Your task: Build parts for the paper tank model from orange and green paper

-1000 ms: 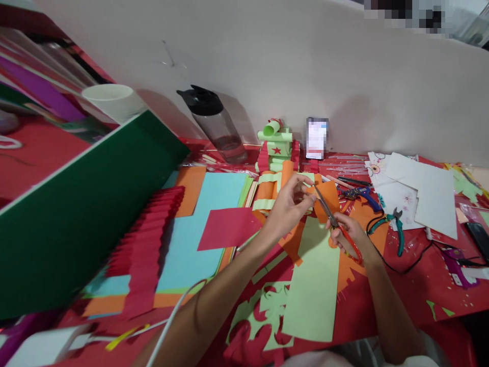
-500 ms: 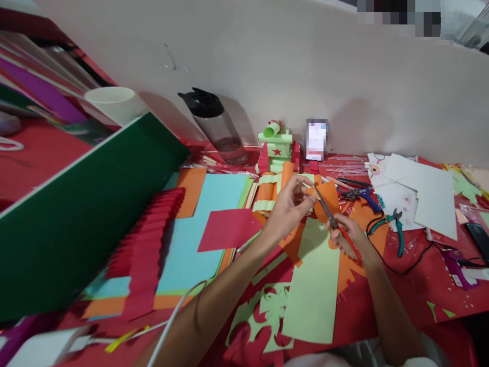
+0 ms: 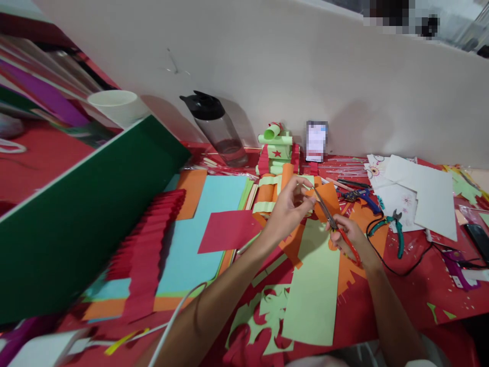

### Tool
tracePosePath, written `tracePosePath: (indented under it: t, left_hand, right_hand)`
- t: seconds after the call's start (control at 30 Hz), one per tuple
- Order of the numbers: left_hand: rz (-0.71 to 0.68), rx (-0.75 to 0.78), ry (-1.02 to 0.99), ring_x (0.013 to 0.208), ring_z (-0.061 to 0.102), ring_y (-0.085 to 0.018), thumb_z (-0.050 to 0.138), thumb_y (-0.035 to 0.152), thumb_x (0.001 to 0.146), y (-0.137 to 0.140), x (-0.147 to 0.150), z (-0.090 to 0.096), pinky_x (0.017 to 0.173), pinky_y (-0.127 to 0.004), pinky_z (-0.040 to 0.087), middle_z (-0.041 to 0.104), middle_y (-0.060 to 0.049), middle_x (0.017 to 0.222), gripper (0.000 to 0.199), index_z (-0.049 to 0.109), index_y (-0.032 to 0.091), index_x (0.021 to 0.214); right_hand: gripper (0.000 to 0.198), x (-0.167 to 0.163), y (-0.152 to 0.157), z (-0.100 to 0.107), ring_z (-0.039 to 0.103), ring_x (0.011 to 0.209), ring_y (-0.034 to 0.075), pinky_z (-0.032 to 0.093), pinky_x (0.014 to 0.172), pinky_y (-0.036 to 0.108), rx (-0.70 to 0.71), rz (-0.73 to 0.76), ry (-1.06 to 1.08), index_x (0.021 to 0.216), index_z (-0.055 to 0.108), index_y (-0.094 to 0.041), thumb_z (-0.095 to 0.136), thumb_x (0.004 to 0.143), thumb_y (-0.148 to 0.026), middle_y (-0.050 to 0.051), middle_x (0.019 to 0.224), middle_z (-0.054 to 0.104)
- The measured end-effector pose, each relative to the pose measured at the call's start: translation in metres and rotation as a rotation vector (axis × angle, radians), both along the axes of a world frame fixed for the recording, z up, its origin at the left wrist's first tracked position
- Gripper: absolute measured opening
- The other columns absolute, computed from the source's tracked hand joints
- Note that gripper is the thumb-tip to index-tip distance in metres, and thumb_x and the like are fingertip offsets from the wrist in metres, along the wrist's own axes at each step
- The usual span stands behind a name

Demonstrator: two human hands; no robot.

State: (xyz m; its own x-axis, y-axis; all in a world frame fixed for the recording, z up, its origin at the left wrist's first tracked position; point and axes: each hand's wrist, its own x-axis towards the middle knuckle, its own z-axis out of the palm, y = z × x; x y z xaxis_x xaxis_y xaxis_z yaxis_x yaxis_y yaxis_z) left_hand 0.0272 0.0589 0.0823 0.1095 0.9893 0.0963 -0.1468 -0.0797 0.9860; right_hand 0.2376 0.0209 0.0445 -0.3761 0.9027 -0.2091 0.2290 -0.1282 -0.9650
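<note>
Red-handled scissors (image 3: 350, 245) are gripped in my right hand (image 3: 349, 230), their blades pointing up and to the left. The blades cross a small orange piece of paper (image 3: 329, 196). My left hand (image 3: 291, 203) pinches that paper at its left edge, close to the scissor tips. Below lies a long pale green sheet (image 3: 311, 293) on the red table. Just behind my left hand are orange and green paper rolls (image 3: 265, 192), partly hidden by it. A green paper model with a red star (image 3: 277, 153) stands farther back.
To the left are blue sheets (image 3: 191, 244), a pleated red strip (image 3: 143, 265) and a slanted dark green board (image 3: 84, 204). A bottle (image 3: 221, 130) and a phone (image 3: 316, 141) stand by the wall. Teal pliers (image 3: 399, 237), a blue glue gun (image 3: 367, 199) and its cable lie right.
The camera view has shifted very slightly. Both hands, the scissors and the orange paper hold nearly the same position.
</note>
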Motion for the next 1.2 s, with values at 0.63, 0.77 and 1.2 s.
tracePosePath:
  t: [0.63, 0.77, 1.2]
  left_hand:
    - [-0.027, -0.009, 0.019, 0.068, 0.054, -0.012, 0.072, 0.026, 0.083, 0.0, 0.001, -0.003, 0.063, -0.024, 0.044, 0.053, 0.005, 0.079, 0.028, 0.052, 0.024, 0.103]
    - [-0.018, -0.019, 0.01, 0.069, 0.055, -0.012, 0.072, 0.026, 0.083, 0.0, 0.002, -0.003, 0.064, -0.024, 0.044, 0.053, 0.005, 0.078, 0.028, 0.052, 0.024, 0.103]
    - [0.032, 0.001, -0.031, 0.068, 0.06, -0.012, 0.076, 0.03, 0.081, -0.001, -0.003, 0.008, 0.065, -0.025, 0.048, 0.054, 0.005, 0.079, 0.03, 0.054, 0.024, 0.102]
  right_hand:
    - [0.04, -0.003, -0.001, 0.003, 0.043, 0.05, 0.009, 0.036, 0.046, 0.019, 0.006, -0.024, -0.03, 0.096, 0.059, -0.022, 0.067, 0.088, -0.061, -0.006, 0.064, 0.049]
    - [0.041, -0.005, -0.001, 0.005, 0.043, 0.05, 0.009, 0.036, 0.046, 0.019, -0.005, -0.032, -0.031, 0.094, 0.058, -0.022, 0.069, 0.086, -0.061, -0.006, 0.064, 0.049]
    - [0.036, 0.028, -0.005, 0.025, 0.041, 0.044, 0.008, 0.033, 0.041, 0.02, -0.224, 0.076, -0.008, 0.104, 0.066, -0.023, 0.07, 0.075, -0.045, -0.006, 0.064, 0.055]
